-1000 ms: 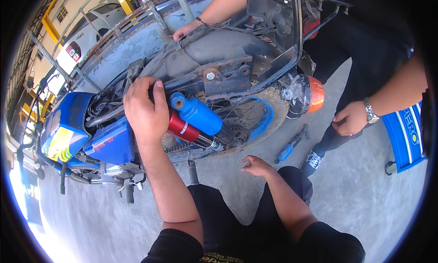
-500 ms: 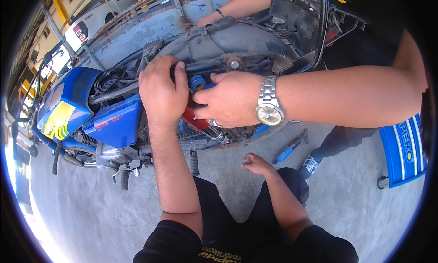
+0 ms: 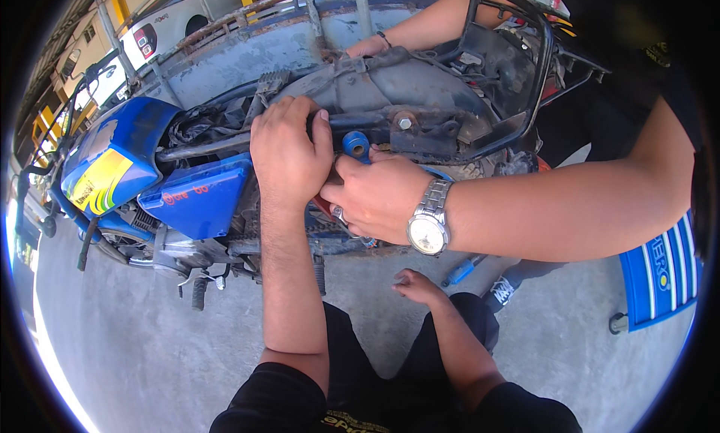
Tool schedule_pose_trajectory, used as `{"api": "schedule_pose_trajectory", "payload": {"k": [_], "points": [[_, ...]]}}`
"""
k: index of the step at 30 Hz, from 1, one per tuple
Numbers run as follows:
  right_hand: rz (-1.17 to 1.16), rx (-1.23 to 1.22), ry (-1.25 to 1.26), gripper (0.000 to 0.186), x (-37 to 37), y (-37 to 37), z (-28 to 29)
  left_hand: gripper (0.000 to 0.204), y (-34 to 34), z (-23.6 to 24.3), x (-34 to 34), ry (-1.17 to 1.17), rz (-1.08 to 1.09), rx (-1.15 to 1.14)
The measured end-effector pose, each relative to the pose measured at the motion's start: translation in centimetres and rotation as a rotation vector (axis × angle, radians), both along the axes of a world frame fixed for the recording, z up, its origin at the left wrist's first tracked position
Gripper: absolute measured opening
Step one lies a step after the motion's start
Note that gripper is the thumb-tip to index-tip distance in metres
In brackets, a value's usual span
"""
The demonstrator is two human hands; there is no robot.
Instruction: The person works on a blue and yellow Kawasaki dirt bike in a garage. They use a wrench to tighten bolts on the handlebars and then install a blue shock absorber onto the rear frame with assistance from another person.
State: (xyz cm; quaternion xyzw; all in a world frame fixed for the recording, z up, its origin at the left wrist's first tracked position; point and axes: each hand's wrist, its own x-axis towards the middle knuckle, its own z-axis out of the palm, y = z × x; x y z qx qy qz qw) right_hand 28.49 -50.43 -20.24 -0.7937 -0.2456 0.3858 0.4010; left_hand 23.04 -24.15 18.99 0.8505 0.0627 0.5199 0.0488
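Two people's hands crowded a motorcycle

A person's left hand lay over the motorcycle's dark frame tube, fingers bent over it and thumb set apart; whether it gripped could not be told, its palm being hidden. Just to its right stood the blue eyelet of a shock absorber, its lower body largely covered by a co-worker's hand wearing a ring and a silver watch. Red showed in the gap between those two hands.

The person's right hand hung near the knee, fingers loosely curled; whether it held anything could not be made out. To its right on the concrete floor lay a blue cylindrical part, partly hidden.

Left of the left hand sat a blue fuel tank with a yellow graphic, its contents hidden, and nearer, a blue side cover marked in red. Far to the right hand's right, a blue cart stood on casters, its interior out of view. Beyond the left hand, the co-worker's other hand rested by a weathered, railed metal body.
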Motion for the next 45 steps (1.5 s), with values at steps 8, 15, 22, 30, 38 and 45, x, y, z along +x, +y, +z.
{"api": "schedule_pose_trajectory", "payload": {"k": [8, 15, 22, 30, 38, 45], "points": [[-0.012, -0.023, 0.021, 0.049, -0.1, 0.4, 0.0, 0.012, 0.3, -0.1, -0.1, -0.018, -0.018, -0.003], [-0.041, -0.023, 0.062, 0.047, -0.4, 0.7, 0.5, 0.019, 1.0, -0.8, 0.2, -0.016, -0.007, 0.053], [-0.05, 0.019, 0.062, 0.045, -0.5, 0.4, 0.5, 0.021, -0.1, -0.3, -0.3, -0.036, -0.042, -0.018], [-0.03, -0.024, 0.071, 0.045, -0.4, 0.6, 2.0, 0.019, -0.3, -0.2, -0.4, -0.056, -0.054, 0.019], [-0.013, -0.073, 0.101, 0.046, -0.2, 0.9, 2.1, 0.018, -0.5, 0.1, -0.5, -0.052, -0.055, -0.008], [-0.063, 0.001, 0.036, 0.043, 0.3, 0.8, 0.2, 0.017, -0.3, -0.5, -0.8, -0.06, -0.083, 0.018]]}}
